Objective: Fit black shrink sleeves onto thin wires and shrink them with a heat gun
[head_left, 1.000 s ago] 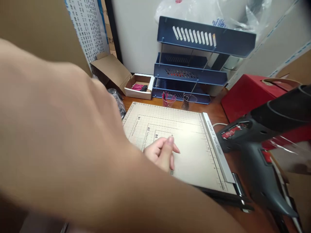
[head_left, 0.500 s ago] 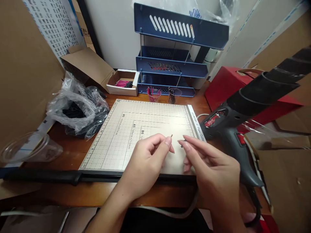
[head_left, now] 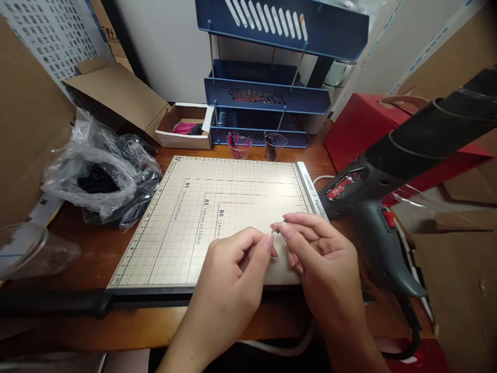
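Note:
Over the gridded board of a paper cutter [head_left: 171, 243], my two hands meet fingertip to fingertip. My left hand [head_left: 236, 272] pinches a thin brass-coloured pin [head_left: 273, 230] between thumb and forefinger; only its tip shows. Between the thumb and forefinger of my right hand [head_left: 322, 254] is a small black piece [head_left: 284, 221], mostly covered by the fingers. The pin's tip lies right at the black piece; whether it is inside or just against it, I cannot tell.
At the right stands a heat gun [head_left: 373, 207] before a red box [head_left: 353, 124]. Behind the board are cups of pink wires [head_left: 239, 147] and dark pieces [head_left: 272, 147], plus a blue rack [head_left: 267, 96]. A plastic bag [head_left: 97, 181] and clear cup [head_left: 50, 254] lie left.
My hands have come together, the right moving left, so the gap between pin and black piece has closed. The whole view has shifted slightly.

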Demonstrator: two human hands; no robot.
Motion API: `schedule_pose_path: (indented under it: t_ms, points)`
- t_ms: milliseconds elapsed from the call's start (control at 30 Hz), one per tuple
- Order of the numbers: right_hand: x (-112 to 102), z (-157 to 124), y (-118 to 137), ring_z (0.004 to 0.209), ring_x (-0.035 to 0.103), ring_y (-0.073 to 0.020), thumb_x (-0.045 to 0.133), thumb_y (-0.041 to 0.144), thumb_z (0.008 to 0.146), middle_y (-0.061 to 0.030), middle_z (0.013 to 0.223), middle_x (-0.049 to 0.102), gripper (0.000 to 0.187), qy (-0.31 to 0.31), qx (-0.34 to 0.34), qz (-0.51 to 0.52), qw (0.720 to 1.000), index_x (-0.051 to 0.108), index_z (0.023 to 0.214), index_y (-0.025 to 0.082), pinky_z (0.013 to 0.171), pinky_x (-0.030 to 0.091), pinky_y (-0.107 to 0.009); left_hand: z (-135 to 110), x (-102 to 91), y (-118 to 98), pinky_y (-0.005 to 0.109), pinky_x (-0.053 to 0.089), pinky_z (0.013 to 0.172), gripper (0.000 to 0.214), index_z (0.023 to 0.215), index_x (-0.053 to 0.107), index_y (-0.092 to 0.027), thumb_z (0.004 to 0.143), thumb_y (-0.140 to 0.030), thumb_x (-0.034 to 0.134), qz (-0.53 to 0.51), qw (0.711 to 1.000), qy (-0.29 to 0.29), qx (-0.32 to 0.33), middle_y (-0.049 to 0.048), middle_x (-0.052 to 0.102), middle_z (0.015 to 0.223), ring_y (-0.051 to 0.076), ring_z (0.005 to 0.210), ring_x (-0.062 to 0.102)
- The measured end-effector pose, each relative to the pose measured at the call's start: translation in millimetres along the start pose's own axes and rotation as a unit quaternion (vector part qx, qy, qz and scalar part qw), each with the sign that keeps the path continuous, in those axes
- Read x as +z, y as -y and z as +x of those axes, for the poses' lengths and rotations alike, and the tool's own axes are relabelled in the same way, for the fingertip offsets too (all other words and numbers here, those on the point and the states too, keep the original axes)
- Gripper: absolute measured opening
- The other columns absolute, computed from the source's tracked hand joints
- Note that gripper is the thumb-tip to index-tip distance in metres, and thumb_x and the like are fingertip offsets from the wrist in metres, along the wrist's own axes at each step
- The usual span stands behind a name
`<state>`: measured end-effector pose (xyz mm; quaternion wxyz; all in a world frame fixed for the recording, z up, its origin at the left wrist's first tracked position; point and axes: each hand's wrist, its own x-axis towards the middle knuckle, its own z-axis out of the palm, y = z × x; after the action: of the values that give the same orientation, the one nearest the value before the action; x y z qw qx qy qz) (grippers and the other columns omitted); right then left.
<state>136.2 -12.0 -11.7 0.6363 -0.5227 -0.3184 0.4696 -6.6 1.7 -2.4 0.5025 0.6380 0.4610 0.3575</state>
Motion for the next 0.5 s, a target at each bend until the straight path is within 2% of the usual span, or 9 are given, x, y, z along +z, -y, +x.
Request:
schedule_pose_path:
  t_ms: [167,367,500]
  points:
    - [2.2,1.1,2.2,0.049,0.056,-0.0024,0.095,0.034,0.075,-0.0074,0.082,0.081,0.025,-0.004,0.001,-0.003,1.000,0.081,0.091,0.020,0.045,0.044,-0.007,-0.3,-3.4,0.1,0.023,0.036,0.053,0.039,0.076,0.065,-0.020,0.109,-0.036,0.050,0.016,1.000,-0.006,0.022,-0.0062,0.045,0.055,0.010,0.052,0.040]
    - [2.9,1.3,2.3,0.048,0.057,-0.0020,0.091,0.028,0.078,-0.0073,0.083,0.081,0.015,0.005,-0.032,-0.017,0.999,0.081,0.086,0.020,0.046,0.046,-0.007,-1.5,-3.9,-0.2,0.023,0.036,0.052,0.039,0.076,0.064,-0.020,0.109,-0.035,0.051,0.031,0.999,-0.004,0.027,-0.0059,0.046,0.056,0.010,0.052,0.042]
    - [1.8,0.3,1.5,0.045,0.054,-0.0017,0.091,0.032,0.080,-0.0090,0.088,0.082,0.019,-0.001,-0.025,-0.018,1.000,0.081,0.089,0.019,0.045,0.048,-0.009,-0.6,-3.1,0.3,0.023,0.036,0.052,0.040,0.075,0.064,-0.020,0.109,-0.035,0.050,0.039,0.999,-0.003,0.030,-0.0056,0.048,0.057,0.009,0.053,0.044]
